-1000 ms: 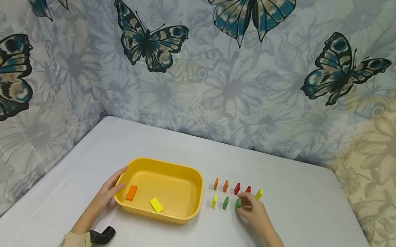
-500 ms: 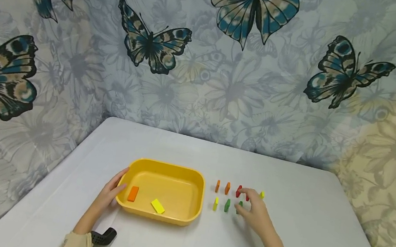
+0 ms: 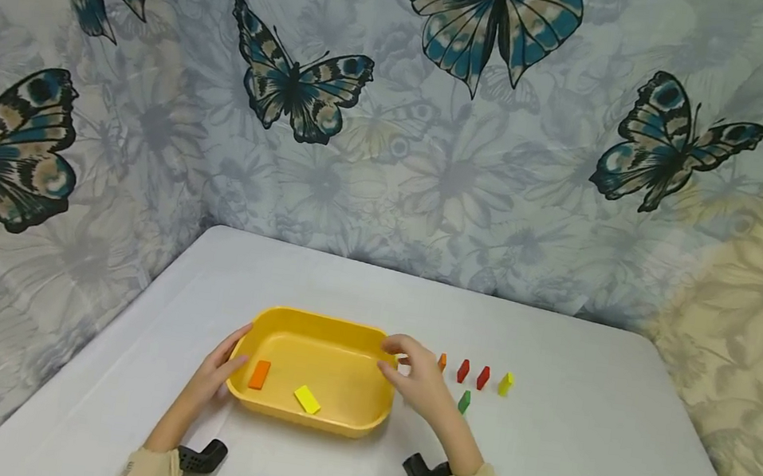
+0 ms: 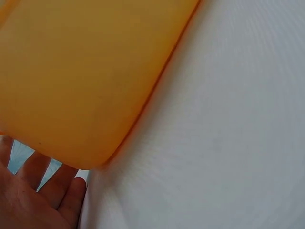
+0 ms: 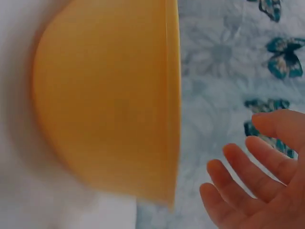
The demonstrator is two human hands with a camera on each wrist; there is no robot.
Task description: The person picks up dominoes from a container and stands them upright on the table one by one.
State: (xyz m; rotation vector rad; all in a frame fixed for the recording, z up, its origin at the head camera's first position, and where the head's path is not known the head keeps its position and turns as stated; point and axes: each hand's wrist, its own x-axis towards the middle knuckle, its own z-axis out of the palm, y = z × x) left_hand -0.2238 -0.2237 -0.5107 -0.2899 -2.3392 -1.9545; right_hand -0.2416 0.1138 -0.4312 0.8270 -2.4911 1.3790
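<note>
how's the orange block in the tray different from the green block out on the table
The orange block lies flat inside the yellow tray, near its left end; the green block stands upright on the white table, right of the tray. The orange one lies close to the left hand, the green one just right of the right hand. Both are small rectangular blocks.

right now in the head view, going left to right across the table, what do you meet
left hand → orange block → yellow block → right hand → green block → red block → standing yellow block
</note>
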